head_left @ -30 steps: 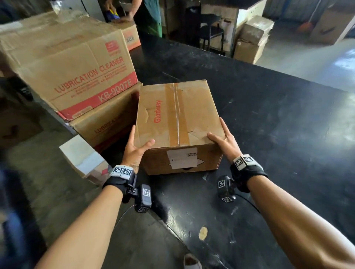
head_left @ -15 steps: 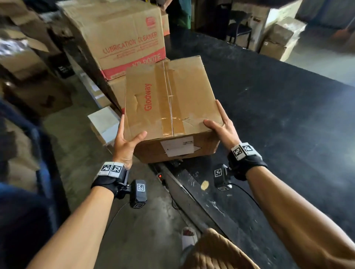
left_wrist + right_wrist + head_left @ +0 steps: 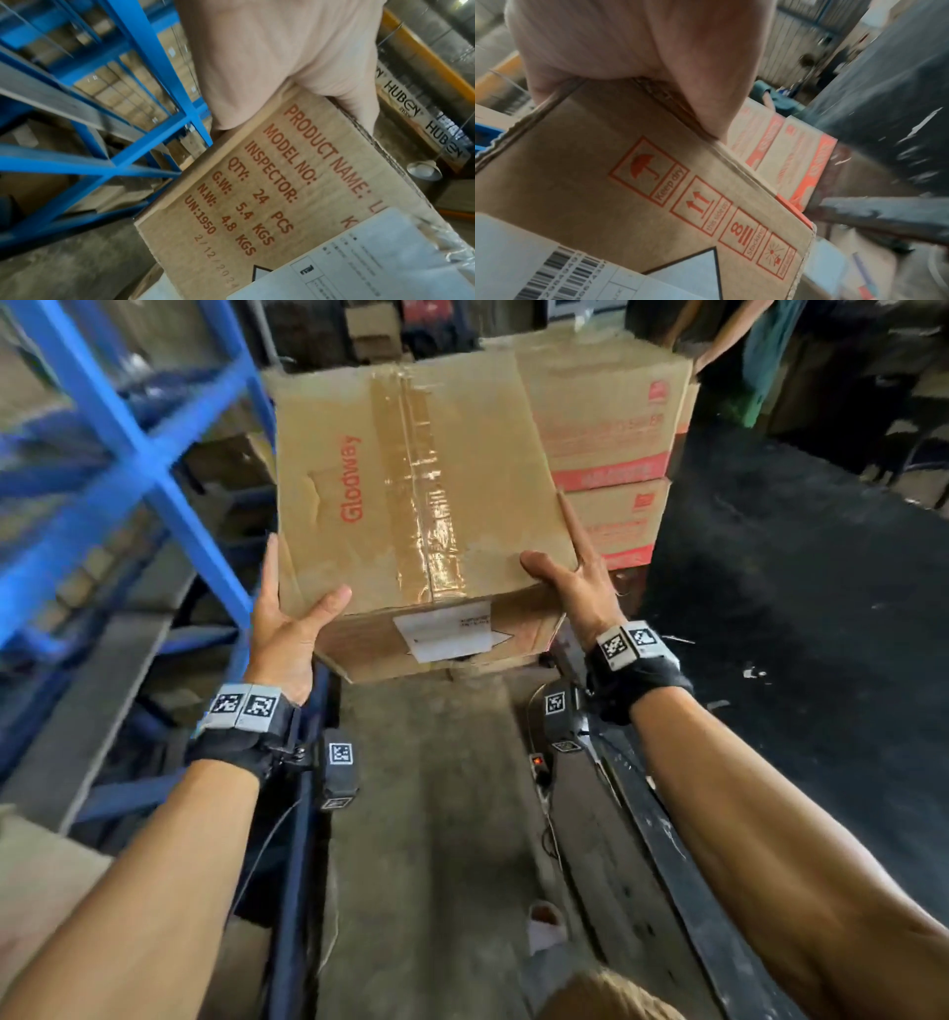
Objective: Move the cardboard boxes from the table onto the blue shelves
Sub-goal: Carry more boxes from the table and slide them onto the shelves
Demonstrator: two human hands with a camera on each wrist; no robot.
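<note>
A brown taped cardboard box (image 3: 411, 495) printed "Glodway" hangs in the air between my two hands, above the floor gap between table and shelves. My left hand (image 3: 292, 603) grips its near left corner, thumb on the top and fingers along the side. My right hand (image 3: 565, 572) grips the near right corner the same way. The wrist views show the box's printed near face (image 3: 282, 192) (image 3: 628, 182) under each palm. The blue shelves (image 3: 144, 449) stand to the left, with brown boxes (image 3: 123, 89) stored inside.
The black table (image 3: 796, 608) runs along the right. Two stacked boxes with red bands (image 3: 611, 428) sit on its far end behind the held box. Another person (image 3: 739, 331) stands at the far right. A power strip with a red switch (image 3: 539, 765) lies on the concrete floor (image 3: 436, 839).
The box has been lifted off the table and carried left. My view has turned from the table to the aisle, and the blue shelves have come in on the left.
</note>
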